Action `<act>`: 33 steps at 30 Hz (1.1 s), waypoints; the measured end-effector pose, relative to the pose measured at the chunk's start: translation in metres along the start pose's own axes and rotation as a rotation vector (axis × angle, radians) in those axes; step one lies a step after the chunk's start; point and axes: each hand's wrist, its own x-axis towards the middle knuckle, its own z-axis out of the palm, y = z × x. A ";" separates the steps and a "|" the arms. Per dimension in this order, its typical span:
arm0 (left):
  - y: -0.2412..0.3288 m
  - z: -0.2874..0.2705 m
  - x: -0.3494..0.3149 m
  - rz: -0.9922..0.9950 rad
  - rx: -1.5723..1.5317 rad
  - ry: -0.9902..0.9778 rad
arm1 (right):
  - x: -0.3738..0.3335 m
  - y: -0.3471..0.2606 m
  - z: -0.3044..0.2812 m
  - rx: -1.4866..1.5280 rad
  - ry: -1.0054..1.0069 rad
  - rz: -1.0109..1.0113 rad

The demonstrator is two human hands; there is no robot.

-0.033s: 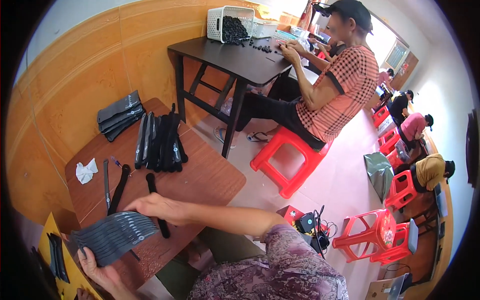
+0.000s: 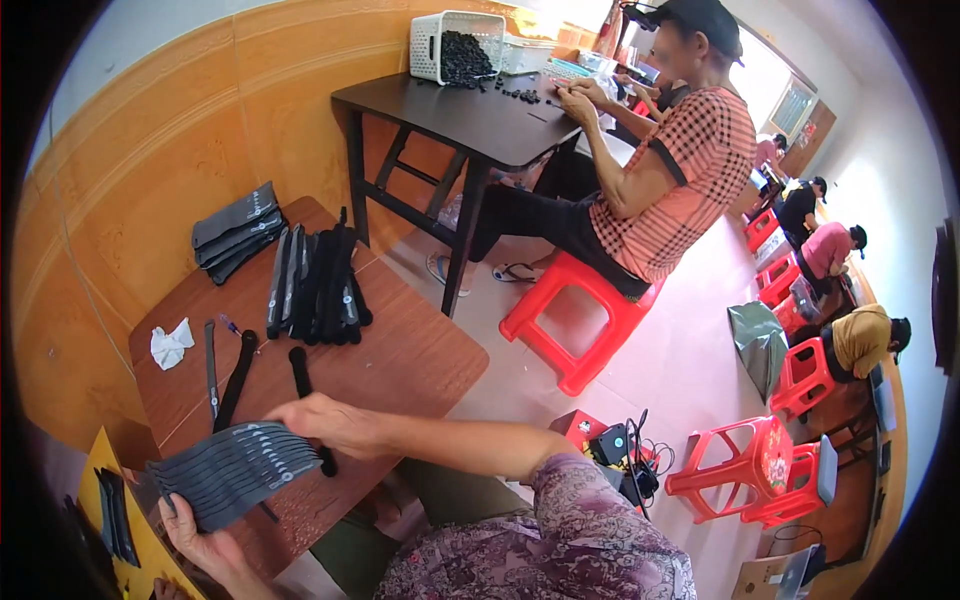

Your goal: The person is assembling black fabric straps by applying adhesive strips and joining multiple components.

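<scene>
A fanned stack of flat dark grey strips [image 2: 235, 472] with pale print is held over the near left part of the brown table. My left hand [image 2: 205, 540] grips its lower left edge, thumb on top. At the far right end of the stack, my right hand [image 2: 335, 425] is closed on the strips' edge, its fingers partly hidden. A black strap [image 2: 303, 375] runs beneath my right wrist. Another black strap [image 2: 236, 380] and a slim grey strip [image 2: 211, 365] lie just beyond the stack.
The brown table [image 2: 415, 365] also bears a pile of black and grey strips [image 2: 318, 285], folded grey pouches [image 2: 238, 230], a crumpled white tissue [image 2: 172, 344] and a pen [image 2: 230, 324]. A yellow box [image 2: 110, 455] stands left. A co-worker [image 2: 680, 190] sits at a black table [image 2: 450, 115].
My right hand has slid slightly to the right along the stack's far edge, to its right end. My left hand keeps its grip.
</scene>
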 end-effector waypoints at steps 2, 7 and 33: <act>-0.004 0.013 -0.006 -0.022 -0.009 -0.023 | -0.024 0.011 -0.012 0.391 -0.034 0.168; -0.012 0.066 -0.034 -0.044 0.036 -0.104 | -0.055 -0.021 -0.026 0.176 0.172 0.113; -0.035 0.203 -0.104 -0.598 1.034 -0.704 | -0.134 -0.025 -0.101 -0.287 0.195 -0.139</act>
